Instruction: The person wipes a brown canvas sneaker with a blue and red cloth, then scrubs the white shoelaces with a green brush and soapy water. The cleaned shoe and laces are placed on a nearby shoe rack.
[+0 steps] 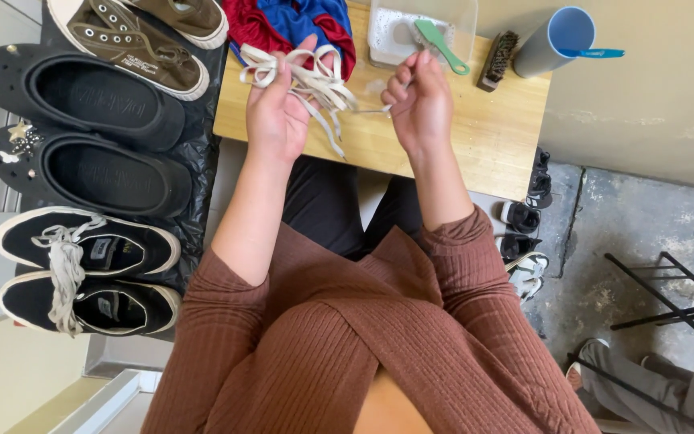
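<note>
— Well, what is gripped by the left hand (276, 108)?
— A bundle of white shoelaces (308, 80) is clutched over the wooden table's (475, 145) front edge; one lace end is pinched by the right hand (421, 103).

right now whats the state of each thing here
left hand: shut on laces
right hand: pinching one lace end
laces: loose bundle, off any shoe
black sneakers: one pair, laces loose on top
clogs: empty, side by side
tub: open
cup: tipped on its side
</note>
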